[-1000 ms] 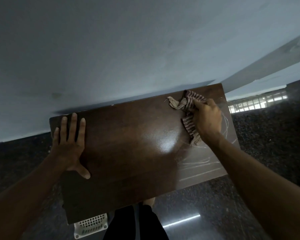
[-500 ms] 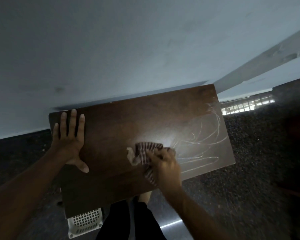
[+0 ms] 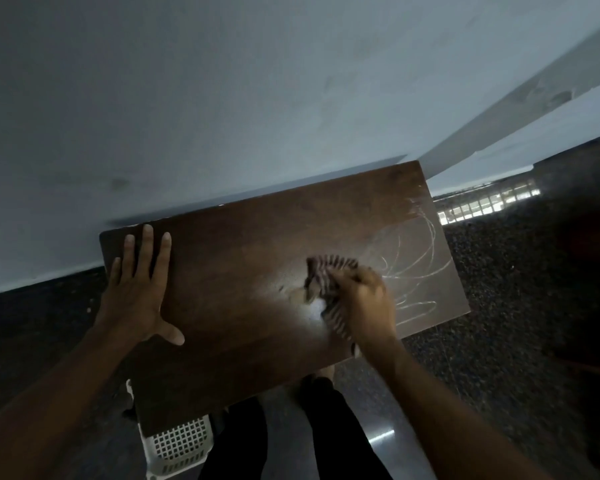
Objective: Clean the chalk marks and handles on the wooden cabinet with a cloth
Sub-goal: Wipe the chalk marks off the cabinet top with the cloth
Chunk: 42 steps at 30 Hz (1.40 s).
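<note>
The left hand (image 3: 136, 289) lies flat with fingers spread at the 9 o'clock end of the wooden cabinet (image 3: 239, 271). The right hand (image 3: 364, 306), blurred, seems to grip the bunched striped cloth (image 3: 326, 275) right of centre. Chalk marks (image 3: 416, 268) loop at its 3 o'clock.

bare forearms (image 3: 66, 403); black trousers (image 3: 340, 431)

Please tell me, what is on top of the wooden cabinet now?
The left hand rests flat near the left end. The right hand grips a striped cloth mid-top. Chalk marks cross the right end. Any marks under cloth and hands are hidden.
</note>
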{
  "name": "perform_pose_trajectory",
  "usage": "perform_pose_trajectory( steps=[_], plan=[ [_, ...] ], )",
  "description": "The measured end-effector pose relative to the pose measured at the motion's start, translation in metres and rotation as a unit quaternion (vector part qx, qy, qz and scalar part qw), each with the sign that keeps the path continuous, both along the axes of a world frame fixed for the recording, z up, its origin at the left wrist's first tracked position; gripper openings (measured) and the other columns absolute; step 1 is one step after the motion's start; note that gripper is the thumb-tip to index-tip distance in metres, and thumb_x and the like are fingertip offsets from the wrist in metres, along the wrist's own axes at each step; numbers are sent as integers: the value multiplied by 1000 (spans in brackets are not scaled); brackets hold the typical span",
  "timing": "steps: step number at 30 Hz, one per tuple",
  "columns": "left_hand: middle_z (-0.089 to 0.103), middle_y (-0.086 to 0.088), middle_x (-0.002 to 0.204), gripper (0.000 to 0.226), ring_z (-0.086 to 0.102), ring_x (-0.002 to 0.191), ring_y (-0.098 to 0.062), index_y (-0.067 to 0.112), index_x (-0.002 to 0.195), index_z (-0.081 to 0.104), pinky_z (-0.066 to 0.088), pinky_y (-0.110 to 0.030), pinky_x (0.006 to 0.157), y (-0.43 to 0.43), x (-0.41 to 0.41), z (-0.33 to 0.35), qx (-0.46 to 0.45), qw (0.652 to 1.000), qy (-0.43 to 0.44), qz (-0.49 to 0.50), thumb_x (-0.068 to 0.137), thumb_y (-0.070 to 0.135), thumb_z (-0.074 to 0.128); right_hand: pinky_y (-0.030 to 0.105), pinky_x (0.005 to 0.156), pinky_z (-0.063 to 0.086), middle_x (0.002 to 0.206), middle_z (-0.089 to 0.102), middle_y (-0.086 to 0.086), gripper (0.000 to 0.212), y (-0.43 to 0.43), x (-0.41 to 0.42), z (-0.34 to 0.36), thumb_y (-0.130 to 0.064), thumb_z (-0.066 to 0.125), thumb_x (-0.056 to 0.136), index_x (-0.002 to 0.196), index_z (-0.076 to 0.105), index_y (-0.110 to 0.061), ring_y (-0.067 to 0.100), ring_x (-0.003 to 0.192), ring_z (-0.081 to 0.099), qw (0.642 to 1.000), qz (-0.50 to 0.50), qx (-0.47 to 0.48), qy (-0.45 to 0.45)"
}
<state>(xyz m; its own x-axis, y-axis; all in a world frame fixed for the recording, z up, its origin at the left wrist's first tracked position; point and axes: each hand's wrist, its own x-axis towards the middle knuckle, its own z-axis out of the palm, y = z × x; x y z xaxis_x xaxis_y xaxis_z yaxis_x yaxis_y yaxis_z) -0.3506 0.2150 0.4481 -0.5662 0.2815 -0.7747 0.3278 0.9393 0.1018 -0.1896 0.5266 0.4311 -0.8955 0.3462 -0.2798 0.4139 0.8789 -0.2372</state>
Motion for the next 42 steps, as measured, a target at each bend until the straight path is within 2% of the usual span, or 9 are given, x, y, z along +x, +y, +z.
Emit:
perform_pose_trajectory(
  steps=[6,10,15,19,23,27,30,35,42],
  plan=[
    [-46,-2,153,157,-34,146,-23,18,149,-29,2,-49,125,-4,22,1,53,998,24,-28,54,60,88,39,83,54,118,66,12,35,87,-81,7,-20,61,96,127,63,-34,32,100,65,992,-107,63,13],
    [-44,0,155,142,-34,147,-22,25,153,-24,-3,-46,124,21,43,0,84,990,36,-105,62,75,74,39,80,52,111,68,11,29,94,-90,11,-24,62,95,124,66,-31,33,95,66,993,-93,76,2],
    [-44,-3,155,151,-36,146,-26,27,154,-23,-3,-56,123,79,55,-9,102,986,68,-109,52,80,75,36,79,57,115,63,6,32,57,-40,-1,-15,55,98,128,62,-25,20,91,63,998,-58,-8,15],
    [-45,-5,154,165,-38,145,-30,29,153,-26,-1,-61,121,96,47,-11,62,990,67,-108,36,79,80,46,90,51,124,60,10,39,0,34,4,-7,59,89,125,65,-19,32,114,54,994,-34,-104,-11],
    [-52,-2,149,167,-37,144,-31,31,148,-35,0,-60,121,101,49,-14,42,994,52,-85,40,73,84,33,44,56,104,67,-1,64,-41,93,15,-29,91,52,112,71,-35,28,89,67,988,56,-93,-108],
    [-55,-4,146,167,-38,143,-33,28,144,-40,1,-58,120,107,52,-15,31,995,48,-77,44,66,87,29,32,49,96,65,-7,64,-26,89,11,-36,92,46,106,71,-41,23,84,67,986,108,-41,-122],
    [-56,-6,145,168,-38,143,-34,26,142,-43,2,-58,120,110,54,-13,17,996,44,-74,46,64,88,34,43,56,102,65,-4,61,4,69,9,-31,91,50,108,70,-36,27,93,65,990,100,-27,-96],
    [-56,-8,145,168,-38,142,-37,22,142,-44,3,-59,120,115,54,-10,10,997,35,-68,47,60,90,44,71,59,122,62,6,36,71,6,3,-23,72,87,122,64,-28,32,110,57,999,-17,3,-27],
    [-55,-9,146,171,-38,142,-37,21,140,-46,4,-60,120,116,54,-11,6,997,26,-66,45,57,92,42,75,58,116,64,7,33,129,-75,-1,-16,57,97,126,65,-29,30,94,64,992,-82,87,46]
  ],
)
